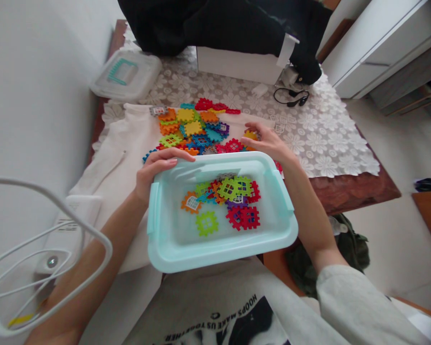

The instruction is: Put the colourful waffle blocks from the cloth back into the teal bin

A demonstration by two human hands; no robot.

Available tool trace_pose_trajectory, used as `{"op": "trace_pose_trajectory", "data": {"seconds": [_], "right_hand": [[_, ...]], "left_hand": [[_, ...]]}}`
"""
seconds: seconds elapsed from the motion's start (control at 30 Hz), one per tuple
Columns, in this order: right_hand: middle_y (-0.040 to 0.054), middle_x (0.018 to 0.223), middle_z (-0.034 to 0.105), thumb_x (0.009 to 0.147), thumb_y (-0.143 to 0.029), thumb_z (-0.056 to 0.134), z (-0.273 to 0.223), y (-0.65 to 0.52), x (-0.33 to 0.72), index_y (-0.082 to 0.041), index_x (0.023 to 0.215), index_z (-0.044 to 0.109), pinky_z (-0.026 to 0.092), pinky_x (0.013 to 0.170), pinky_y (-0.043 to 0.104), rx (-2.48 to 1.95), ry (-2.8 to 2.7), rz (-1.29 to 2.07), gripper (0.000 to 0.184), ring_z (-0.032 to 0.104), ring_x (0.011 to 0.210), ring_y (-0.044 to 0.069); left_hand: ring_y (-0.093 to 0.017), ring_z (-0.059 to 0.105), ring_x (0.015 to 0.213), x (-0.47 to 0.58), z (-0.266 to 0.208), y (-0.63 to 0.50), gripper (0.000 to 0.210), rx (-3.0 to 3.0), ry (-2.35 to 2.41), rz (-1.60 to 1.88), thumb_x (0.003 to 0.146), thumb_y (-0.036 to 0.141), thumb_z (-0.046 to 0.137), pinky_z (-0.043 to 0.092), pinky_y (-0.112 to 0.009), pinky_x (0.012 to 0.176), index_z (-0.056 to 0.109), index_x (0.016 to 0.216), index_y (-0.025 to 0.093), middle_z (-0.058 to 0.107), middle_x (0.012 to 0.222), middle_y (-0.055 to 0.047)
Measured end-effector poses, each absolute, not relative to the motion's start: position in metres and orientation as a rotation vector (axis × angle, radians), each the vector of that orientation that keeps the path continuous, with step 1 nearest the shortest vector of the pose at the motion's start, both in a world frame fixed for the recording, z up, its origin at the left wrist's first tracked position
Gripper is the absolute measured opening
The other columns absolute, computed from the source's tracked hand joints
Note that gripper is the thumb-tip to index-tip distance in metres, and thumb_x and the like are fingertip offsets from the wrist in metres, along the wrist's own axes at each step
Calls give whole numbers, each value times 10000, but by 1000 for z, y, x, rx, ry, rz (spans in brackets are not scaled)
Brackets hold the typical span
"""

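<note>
Biggest thing going was the dark reddish wooden table [359,191], dressed in a white floral lace tablecloth [323,148]! At its far side, a large black cloth [230,21] draped over a white box [237,66]. A pale, crumpled fabric sheet [111,139] lay to the left. And there, right in front of the person, was the mint-green rectangular plastic tub [222,261], with red, lime and orange notched plastic pieces [228,189] inside, one lime piece apart from the cluster! Back left, a translucent plastic lid [143,79] sat on the table. Just beyond the tub spread a colourful pile of notched plastic pieces [194,128]. The left hand [153,175] was clamped on the tub's far-left rim, fingers over the edge! The right hand [267,141] was at the pile's right side, thumb and fingers about a small yellow notched piece [250,135]; pinched tight or not, I couldn't tell.
</note>
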State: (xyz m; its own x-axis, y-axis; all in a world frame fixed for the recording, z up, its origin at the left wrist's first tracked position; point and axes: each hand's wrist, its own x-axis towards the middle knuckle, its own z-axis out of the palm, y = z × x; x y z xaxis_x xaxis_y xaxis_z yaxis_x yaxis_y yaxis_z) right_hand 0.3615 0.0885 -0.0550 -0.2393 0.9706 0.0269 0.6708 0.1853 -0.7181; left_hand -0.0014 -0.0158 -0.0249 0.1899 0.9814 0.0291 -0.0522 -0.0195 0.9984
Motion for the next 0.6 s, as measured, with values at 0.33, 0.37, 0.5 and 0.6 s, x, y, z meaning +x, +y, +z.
{"op": "trace_pose_trajectory", "data": {"seconds": [0.33,0.37,0.5,0.6], "right_hand": [[134,1277,835,913,-663,764,-63,95,352,-214,1370,798,597,1112,549,-1556,-1951,789,642,752,1154,352],[133,1286,832,910,-701,763,-63,97,354,-216,1367,796,597,1117,544,-1538,-1928,832,668,752,1165,348],[127,1343,819,905,-895,685,-66,102,362,-240,1359,788,600,1150,527,-1468,-1844,996,803,742,1250,335],[97,1296,832,942,-960,575,-67,101,362,-267,1355,780,637,1113,536,-1455,-1842,1017,831,751,1242,333]], "left_hand": [[-241,710,854,2,-19,-15,175,1250,991,1111,843,378,773,565,-312,750,895,817,255,839,924,-68],[-234,708,839,3,-18,-15,192,1232,989,1109,839,375,764,557,-299,724,909,835,248,846,926,-72],[-246,725,846,2,-22,-15,213,1217,1010,1123,844,392,772,569,-305,704,918,874,240,865,974,-86],[-257,742,883,0,-26,-15,186,1239,1005,1145,854,412,797,594,-329,757,887,824,251,863,1001,-84]]}}
